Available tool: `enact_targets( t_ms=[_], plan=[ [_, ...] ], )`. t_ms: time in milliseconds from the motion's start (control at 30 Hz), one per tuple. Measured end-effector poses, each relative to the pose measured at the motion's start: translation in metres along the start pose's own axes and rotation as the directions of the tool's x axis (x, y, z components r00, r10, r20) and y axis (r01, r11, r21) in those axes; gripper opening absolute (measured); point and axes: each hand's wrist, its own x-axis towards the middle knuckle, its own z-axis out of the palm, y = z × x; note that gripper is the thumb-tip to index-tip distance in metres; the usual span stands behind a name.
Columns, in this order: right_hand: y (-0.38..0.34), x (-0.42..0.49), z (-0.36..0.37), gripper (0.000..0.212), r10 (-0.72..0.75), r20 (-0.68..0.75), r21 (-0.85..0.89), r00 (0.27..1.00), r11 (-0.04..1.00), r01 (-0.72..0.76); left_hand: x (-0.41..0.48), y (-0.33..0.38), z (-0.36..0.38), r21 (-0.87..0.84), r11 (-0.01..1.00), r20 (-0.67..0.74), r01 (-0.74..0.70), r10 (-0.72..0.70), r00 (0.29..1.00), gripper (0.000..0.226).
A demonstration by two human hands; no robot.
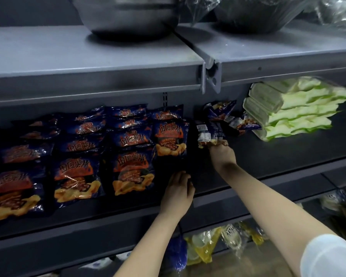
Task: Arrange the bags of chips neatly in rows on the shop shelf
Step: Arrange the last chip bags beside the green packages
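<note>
In the head view, the right hand reaches to the centre right of the frame and grasps the near end of a bag of chips, which lies with its printed front turned away. The left hand rests released on the shelf near its front edge, just below centre, holding nothing. The rows of bags fill the left and centre of the shelf. The rightmost row stops short of the front, leaving bare shelf just above the left hand.

The held bag probably belongs in that gap. It should be turned face up, squared with the neighbouring row and lapped like the others. More loose bags lie behind it, beside a stack of green and white packs at the right.
</note>
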Motion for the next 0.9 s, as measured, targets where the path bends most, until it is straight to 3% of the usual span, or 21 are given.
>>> enact_targets(
  t_ms=[333,467,567,667,767,900],
  plan=[
    [0.042,-0.034,-0.003,0.022,0.199,-0.027,0.396,0.980,0.902,-0.172,0.005,0.001,0.005,0.007,1.000,-0.026,-0.004,0.005,1.000,0.030],
    [0.055,-0.046,-0.014,0.018,0.263,-0.143,0.549,0.954,0.823,-0.145,0.005,-0.001,0.004,-0.019,1.000,-0.030,-0.012,0.011,0.999,0.029],
    [0.066,-0.058,-0.038,0.008,0.368,-0.268,0.669,0.890,0.736,-0.103,0.003,-0.002,0.002,-0.069,0.997,-0.038,-0.032,0.029,0.999,0.027],
    [0.074,-0.073,-0.063,0.012,0.434,-0.272,0.783,0.859,0.619,-0.065,0.003,0.001,-0.005,-0.208,0.978,-0.053,-0.032,0.021,0.998,0.027],
    [0.080,-0.083,-0.078,0.009,0.477,-0.127,0.902,0.870,0.421,-0.100,0.006,0.013,-0.021,-0.495,0.865,-0.024,0.081,-0.107,0.994,0.029],
    [0.084,-0.090,-0.079,0.012,0.481,-0.049,0.946,0.875,0.304,-0.113,0.019,0.036,-0.042,-0.815,0.553,0.110,0.173,-0.146,0.983,0.033]
  ],
)
